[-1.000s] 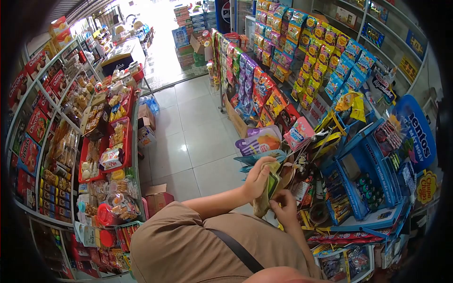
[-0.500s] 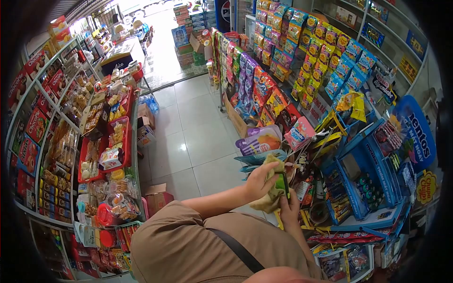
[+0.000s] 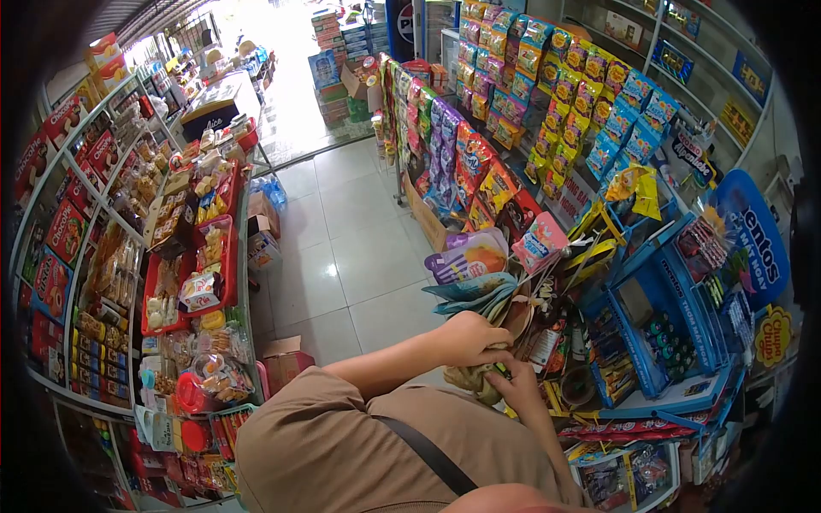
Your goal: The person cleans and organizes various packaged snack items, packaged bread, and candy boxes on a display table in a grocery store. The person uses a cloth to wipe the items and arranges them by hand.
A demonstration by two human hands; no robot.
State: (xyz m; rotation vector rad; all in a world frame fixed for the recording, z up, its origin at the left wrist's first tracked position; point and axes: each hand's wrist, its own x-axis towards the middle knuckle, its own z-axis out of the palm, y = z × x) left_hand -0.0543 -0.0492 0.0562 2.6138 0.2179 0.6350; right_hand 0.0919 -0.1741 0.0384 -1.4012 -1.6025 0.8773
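Both hands are close together in front of my torso. My left hand is closed on a yellowish-green cloth, which hangs bunched below the fingers. My right hand is closed round a small green and dark object, mostly hidden between the fingers and the cloth. Just beyond the hands, blue-green packets fan out beside a purple bag.
A blue candy rack stands at the right, below hanging snack packets. At the left are shelves with red boxes and red trays. A cardboard box sits on the tiled floor.
My hands have drawn together, and my left hand has moved slightly down and left. The green object, more visible before, is now mostly covered. The cloth is more bunched.
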